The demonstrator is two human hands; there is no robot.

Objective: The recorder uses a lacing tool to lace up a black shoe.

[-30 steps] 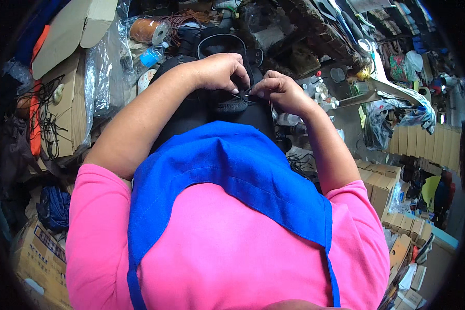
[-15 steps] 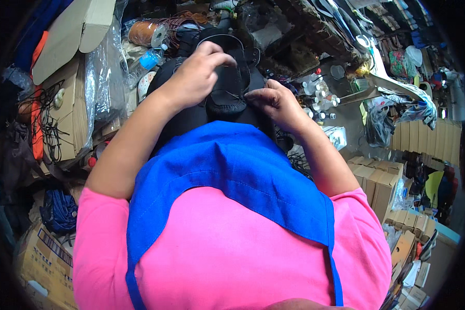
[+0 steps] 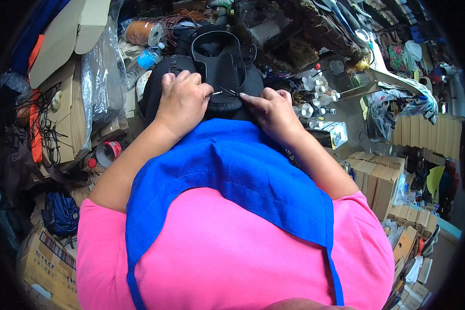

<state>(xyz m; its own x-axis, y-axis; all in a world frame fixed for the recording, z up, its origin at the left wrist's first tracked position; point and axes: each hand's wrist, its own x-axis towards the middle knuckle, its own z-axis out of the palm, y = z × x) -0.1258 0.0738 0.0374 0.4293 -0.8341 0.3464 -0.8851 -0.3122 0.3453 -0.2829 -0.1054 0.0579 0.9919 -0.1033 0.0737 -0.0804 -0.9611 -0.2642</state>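
A black shoe (image 3: 226, 77) with a buckled ankle strap (image 3: 249, 53) lies on my dark-clad lap, its rounded toe toward me. My left hand (image 3: 183, 98) is closed at the left of the toe. A short, thin, pale needle-like piece (image 3: 217, 93) sticks out from its fingertips over the shoe. On the other side, my right hand (image 3: 273, 107) is closed, index finger and thumb together at the shoe's right edge. Another thin, dark needle-like piece (image 3: 229, 91) runs from those fingertips across the shoe upper. Any thread is too fine to make out.
Flattened cardboard (image 3: 67, 108) and plastic sheeting stand at the left, with an orange spool (image 3: 142, 32) and a bottle (image 3: 149, 58) behind. Several small bottles (image 3: 320, 90) and a metal can (image 3: 336, 134) stand at the right. Stacked boxes (image 3: 377, 178) lie farther right.
My left hand has come down from above the shoe to the left of its toe, baring the shoe's opening. My right hand stays at the right edge, slightly shifted.
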